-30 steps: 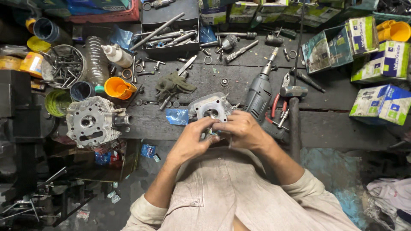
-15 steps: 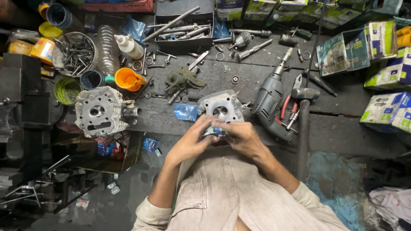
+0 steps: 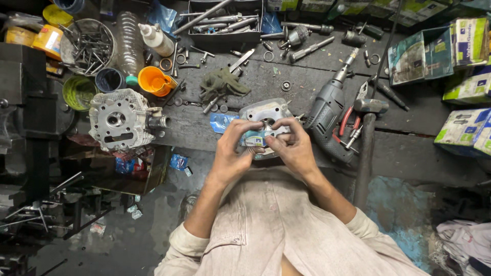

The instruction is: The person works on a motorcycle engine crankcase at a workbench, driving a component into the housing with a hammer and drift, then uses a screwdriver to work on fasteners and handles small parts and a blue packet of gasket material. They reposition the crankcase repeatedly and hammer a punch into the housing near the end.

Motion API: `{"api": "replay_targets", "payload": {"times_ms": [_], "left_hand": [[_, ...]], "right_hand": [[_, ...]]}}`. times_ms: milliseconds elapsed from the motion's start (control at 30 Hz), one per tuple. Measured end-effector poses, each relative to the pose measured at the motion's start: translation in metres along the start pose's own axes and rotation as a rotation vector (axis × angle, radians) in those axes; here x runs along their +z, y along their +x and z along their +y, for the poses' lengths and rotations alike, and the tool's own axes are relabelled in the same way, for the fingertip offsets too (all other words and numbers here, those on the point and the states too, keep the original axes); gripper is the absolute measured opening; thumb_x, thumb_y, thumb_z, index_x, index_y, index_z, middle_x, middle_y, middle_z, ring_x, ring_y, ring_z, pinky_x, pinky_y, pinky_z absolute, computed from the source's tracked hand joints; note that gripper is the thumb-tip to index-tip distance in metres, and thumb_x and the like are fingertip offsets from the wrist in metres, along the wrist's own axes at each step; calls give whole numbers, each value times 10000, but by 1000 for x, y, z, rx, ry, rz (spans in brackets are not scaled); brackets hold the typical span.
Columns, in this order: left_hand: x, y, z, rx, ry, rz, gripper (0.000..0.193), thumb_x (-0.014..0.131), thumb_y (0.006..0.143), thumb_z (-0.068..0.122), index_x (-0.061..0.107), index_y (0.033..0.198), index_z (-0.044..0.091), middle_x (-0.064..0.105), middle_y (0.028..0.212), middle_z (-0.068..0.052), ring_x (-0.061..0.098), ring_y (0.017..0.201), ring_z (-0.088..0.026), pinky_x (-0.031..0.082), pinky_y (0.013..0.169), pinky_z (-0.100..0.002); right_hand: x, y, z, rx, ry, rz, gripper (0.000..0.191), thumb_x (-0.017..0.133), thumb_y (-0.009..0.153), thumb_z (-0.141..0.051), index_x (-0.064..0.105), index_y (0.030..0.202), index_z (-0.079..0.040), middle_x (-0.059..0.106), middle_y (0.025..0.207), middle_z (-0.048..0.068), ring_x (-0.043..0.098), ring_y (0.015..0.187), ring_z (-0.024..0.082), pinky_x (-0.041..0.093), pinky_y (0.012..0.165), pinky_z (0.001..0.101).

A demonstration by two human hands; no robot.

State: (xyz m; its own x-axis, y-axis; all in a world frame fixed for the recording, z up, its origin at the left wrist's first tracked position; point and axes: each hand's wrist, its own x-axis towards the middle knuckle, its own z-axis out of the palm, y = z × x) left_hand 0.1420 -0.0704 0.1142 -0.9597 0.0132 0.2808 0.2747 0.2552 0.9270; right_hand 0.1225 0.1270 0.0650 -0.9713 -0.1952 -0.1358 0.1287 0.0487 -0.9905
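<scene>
both hands were brought together at the near edge of the dark workbench (image 3: 419,148), over a small blue and white packet (image 3: 255,138). the left hand (image 3: 231,148) was closed on the packet's left end, thumb and fingers pinched on it, and the right hand (image 3: 292,147) was closed on its right end in the same manner. the packet was held just in front of a grey metal cylinder head (image 3: 267,111), which lay on the bench directly beyond the fingers; whether the packet touched it could not be told.

as far as could be judged, the packet had not yet been opened: it was seen gripped at both ends, with no contents visible, so the work of getting at what was inside seemed barely begun. whether a tear had been started was hidden by the fingers.

a second, larger cylinder head (image 3: 121,120) was set on the bench well to the left, near an orange cup (image 3: 153,81) and a round tin of nails (image 3: 88,47). a grey electric drill (image 3: 327,115) lay just to the right of the hands, with red-handled pliers (image 3: 347,125) and a hammer (image 3: 365,133) beside it. a green rag (image 3: 222,83) lay behind the nearer head, and a tray of long tools (image 3: 225,23) was at the far edge. green and white cartons (image 3: 463,76) were stacked on the right.
</scene>
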Motion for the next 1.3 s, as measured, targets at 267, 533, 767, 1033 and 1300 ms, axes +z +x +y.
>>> {"api": "replay_targets", "payload": {"times_ms": [267,533,767,1033,1300], "left_hand": [[8,-6,-6,64,227,158,476,897,692,40,696,1120,90,722,1106,-73,703,1057,-265,562,922,-369],[2,-10,-10,-34,165,120,466,894,685,46,721,1117,76,742,1106,-84,727,1048,-262,575,921,-364],[-17,-10,-21,34,134,-19,430,842,695,-11,727,1102,66,729,1137,-81,697,1103,-262,560,966,-373],[-109,-18,-14,-451,482,-633,800,920,644,294,612,1363,123,647,1276,-114,573,1199,-333,429,1027,-425],[-43,-10,-17,-225,-134,-370,590,807,854,193,607,1397,77,660,1384,-113,620,1294,-254,474,1096,-402]], "right_hand": [[-1,8,-16,-464,-439,-68,268,773,877,-48,728,1140,-77,728,863,33,622,654,61,514,581,257],[-3,20,-29,-458,-758,-197,237,831,834,-133,804,1067,-99,761,816,105,706,680,240,550,626,359],[-9,20,-14,-351,-516,-347,167,798,885,-115,747,1031,-56,752,867,96,717,713,152,555,636,295],[-53,23,-2,-273,-226,-215,131,753,932,-50,717,1050,-6,737,939,57,665,806,87,528,708,250],[-35,12,16,-63,78,-379,103,729,938,-27,730,1035,7,753,962,45,690,877,98,570,799,268]]}}
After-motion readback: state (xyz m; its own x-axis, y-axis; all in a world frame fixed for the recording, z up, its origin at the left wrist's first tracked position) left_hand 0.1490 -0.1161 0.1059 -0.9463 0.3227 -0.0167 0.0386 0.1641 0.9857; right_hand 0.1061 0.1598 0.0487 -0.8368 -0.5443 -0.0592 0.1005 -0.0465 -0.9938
